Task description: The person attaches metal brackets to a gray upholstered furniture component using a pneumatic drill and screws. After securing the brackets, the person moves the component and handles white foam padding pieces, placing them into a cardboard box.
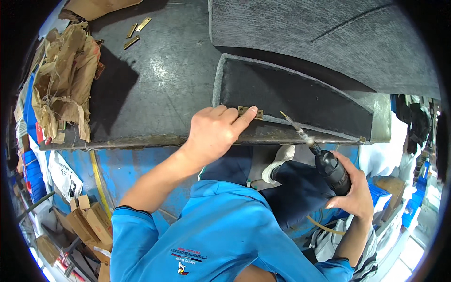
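My left hand [213,129] is curled at the near edge of a panel [286,91] with a black face and a grey fabric rim. Its extended index finger presses a small brass hinge [244,112] against that edge, covering part of it. In my right hand [357,190] is a black power screwdriver [332,173], gripped round its body. The tool's long bit [293,123] points up and left, its tip over the panel, apart from the hinge. Another small brass piece [362,139] sits at the panel's right corner.
Several loose brass hinges [132,42] lie on the dark worktable [164,94] at the far left. Crumpled brown paper [66,80] stands at the left end. A large grey fabric-covered piece [329,35] takes up the back right. Cardboard boxes [89,221] stand lower left.
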`<act>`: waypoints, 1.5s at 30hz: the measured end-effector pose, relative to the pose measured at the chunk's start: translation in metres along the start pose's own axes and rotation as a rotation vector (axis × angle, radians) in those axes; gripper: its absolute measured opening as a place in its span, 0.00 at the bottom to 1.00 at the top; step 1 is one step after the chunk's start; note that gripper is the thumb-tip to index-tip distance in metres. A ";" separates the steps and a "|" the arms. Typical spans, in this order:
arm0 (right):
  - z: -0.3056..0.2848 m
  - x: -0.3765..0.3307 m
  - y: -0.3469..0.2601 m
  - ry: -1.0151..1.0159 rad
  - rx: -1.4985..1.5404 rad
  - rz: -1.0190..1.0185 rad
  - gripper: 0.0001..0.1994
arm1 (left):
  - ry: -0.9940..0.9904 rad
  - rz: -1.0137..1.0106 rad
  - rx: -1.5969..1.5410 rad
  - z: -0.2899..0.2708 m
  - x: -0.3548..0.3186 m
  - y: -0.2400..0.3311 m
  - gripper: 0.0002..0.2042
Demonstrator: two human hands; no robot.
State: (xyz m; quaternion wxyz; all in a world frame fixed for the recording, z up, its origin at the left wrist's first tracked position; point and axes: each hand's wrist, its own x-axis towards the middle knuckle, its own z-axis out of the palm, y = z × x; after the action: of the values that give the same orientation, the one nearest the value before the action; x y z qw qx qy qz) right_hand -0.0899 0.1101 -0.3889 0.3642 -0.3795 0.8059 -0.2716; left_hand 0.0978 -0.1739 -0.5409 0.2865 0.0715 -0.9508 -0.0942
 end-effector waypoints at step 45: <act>0.005 0.063 -0.186 -0.186 -1.185 0.044 0.43 | 0.044 -0.030 -0.130 0.011 -0.008 -0.008 0.16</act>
State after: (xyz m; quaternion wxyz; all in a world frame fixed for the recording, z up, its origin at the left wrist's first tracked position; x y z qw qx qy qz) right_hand -0.0372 -0.0465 -0.2826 0.1652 -0.5233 0.7924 0.2663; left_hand 0.0996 -0.1783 -0.5558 0.3097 0.0691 -0.9350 -0.1585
